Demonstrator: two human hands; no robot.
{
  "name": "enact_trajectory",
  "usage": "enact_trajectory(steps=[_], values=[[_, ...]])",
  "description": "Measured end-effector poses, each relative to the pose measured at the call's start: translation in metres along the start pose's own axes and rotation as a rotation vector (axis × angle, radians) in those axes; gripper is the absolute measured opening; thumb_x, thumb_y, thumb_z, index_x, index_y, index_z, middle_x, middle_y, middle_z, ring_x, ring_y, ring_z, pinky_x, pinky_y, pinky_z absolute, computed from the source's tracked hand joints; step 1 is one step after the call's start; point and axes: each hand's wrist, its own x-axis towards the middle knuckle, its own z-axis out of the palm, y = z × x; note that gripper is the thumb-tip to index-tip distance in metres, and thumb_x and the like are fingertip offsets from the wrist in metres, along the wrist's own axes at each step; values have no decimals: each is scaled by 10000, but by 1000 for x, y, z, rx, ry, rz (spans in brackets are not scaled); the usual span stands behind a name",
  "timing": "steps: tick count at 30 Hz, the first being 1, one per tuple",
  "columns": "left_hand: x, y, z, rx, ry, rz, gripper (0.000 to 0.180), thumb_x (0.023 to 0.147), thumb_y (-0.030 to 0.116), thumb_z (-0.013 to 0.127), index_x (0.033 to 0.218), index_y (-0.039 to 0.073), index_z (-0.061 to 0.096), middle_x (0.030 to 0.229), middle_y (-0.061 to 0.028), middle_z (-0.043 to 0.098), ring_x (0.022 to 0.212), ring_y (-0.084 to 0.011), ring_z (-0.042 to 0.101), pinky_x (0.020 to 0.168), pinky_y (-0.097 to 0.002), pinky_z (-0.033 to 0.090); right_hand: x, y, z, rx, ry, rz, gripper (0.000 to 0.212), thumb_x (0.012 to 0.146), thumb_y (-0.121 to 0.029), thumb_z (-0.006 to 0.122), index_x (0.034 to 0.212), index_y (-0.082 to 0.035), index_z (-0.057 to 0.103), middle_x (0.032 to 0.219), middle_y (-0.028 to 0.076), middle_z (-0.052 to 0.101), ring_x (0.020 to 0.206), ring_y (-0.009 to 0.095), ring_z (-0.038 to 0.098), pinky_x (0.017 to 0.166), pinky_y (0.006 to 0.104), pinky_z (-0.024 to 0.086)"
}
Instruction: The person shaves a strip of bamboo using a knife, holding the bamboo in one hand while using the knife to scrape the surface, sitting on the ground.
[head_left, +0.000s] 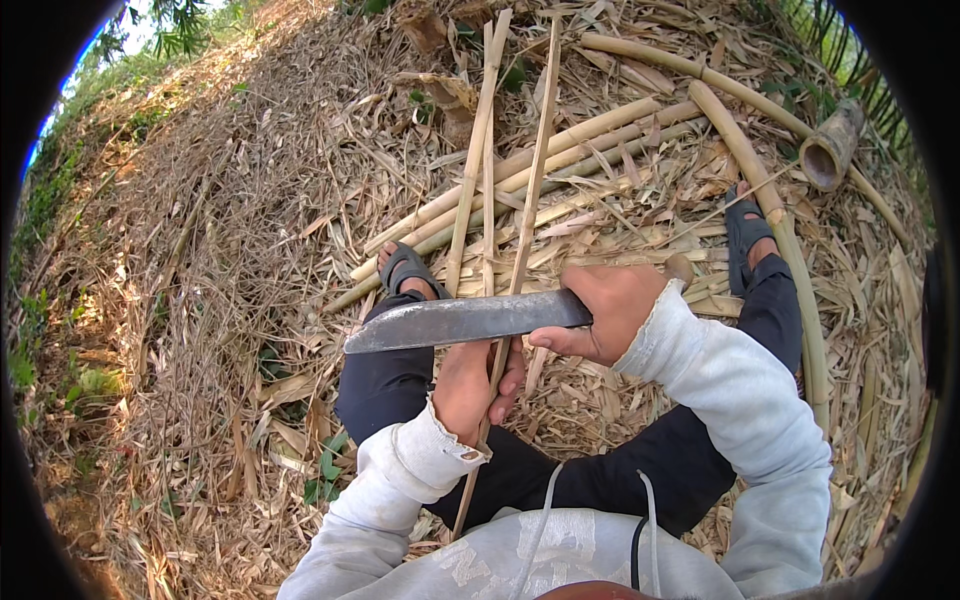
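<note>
My right hand (605, 312) is closed round the handle of a machete (465, 320); the handle's wooden end shows past my wrist. Its broad grey blade points left, lying across a thin bamboo strip (530, 190). Just below the blade, my left hand (475, 388) grips that strip, which runs from my lap up and away from me. The blade hides part of the strip and of my left fingers. Two more split bamboo strips (472, 170) stretch away on the left of the held one.
Several bamboo poles (540, 165) lie crosswise beyond my feet. A long curved pole (790, 270) runs down the right side, near a hollow bamboo section (830, 150). Cut stumps (445, 100) stand at the far side. Dry leaves (240, 230) cover the ground.
</note>
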Motion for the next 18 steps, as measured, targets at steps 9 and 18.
enact_trajectory(steps=[9,18], values=[[-4,4,11,31,87,120,245,1002,290,496,970,49,479,604,-27,492,392,-116,457,367,-238,369,0,12,0,-51,140,52,608,802,-627,643,833,-27,545,671,133,575,599,334,617,537,404,489],[-11,13,11,55,-41,142,210,962,138,589,1102,-11,540,710,-85,620,461,-170,585,401,-259,483,-3,-1,-6,-56,103,-83,610,779,-636,653,794,-36,543,662,127,571,602,321,625,523,390,496]])
